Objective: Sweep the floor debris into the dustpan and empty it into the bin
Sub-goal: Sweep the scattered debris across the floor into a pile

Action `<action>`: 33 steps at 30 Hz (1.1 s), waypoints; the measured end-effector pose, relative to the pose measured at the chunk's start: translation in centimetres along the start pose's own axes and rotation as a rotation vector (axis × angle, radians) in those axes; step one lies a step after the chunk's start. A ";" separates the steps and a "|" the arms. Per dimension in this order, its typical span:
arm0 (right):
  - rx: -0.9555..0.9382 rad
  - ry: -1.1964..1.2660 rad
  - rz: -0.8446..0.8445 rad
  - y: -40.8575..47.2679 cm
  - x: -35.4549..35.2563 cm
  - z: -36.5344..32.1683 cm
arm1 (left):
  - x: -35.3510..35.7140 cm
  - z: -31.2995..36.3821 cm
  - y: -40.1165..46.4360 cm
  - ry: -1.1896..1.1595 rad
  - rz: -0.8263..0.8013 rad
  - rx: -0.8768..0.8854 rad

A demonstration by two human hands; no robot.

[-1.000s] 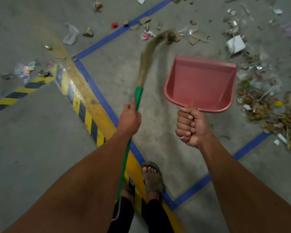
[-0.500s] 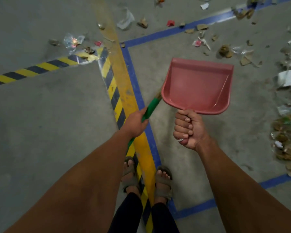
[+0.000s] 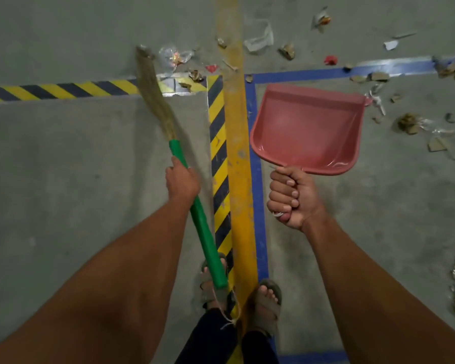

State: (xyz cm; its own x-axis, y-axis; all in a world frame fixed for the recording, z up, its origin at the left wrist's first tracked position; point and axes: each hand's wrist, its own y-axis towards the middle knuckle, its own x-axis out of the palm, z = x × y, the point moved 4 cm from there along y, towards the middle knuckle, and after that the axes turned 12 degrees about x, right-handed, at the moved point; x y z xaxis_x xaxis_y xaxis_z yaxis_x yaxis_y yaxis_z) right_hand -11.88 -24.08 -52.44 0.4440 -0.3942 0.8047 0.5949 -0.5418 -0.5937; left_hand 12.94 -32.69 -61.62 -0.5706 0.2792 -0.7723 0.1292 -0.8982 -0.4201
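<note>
Your left hand [image 3: 182,179] is wrapped around the broom's green handle [image 3: 205,229], arm stretched forward, the broom [image 3: 155,98] angled up-left with its bristle tip on the striped tape [image 3: 63,90] near scattered debris [image 3: 286,51]. Your right hand [image 3: 290,198] makes a tight fist — all 4 fingers curled — around the handle of the red dustpan [image 3: 307,130], held empty beside the blue line [image 3: 258,179].
</note>
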 end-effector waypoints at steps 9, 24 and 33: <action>0.030 -0.007 0.057 2.0 0.3 -0.3 | 2.3 3.6 2.2 0.177 -0.461 0.595; 0.119 -0.102 -0.021 9.6 7.7 -4.5 | -9.5 -2.5 8.6 0.007 0.117 0.219; 0.198 -0.115 0.003 16.7 7.6 -9.1 | -10.9 -6.2 19.3 0.046 0.005 -0.017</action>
State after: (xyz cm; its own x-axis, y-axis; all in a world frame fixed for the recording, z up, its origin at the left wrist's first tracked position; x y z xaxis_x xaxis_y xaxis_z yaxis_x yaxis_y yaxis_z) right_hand -4.64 -42.89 -56.21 0.5125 -0.3020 0.8038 0.7087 -0.3798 -0.5946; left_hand 26.70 -50.94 -64.29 -0.5320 0.2900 -0.7956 0.1460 -0.8941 -0.4235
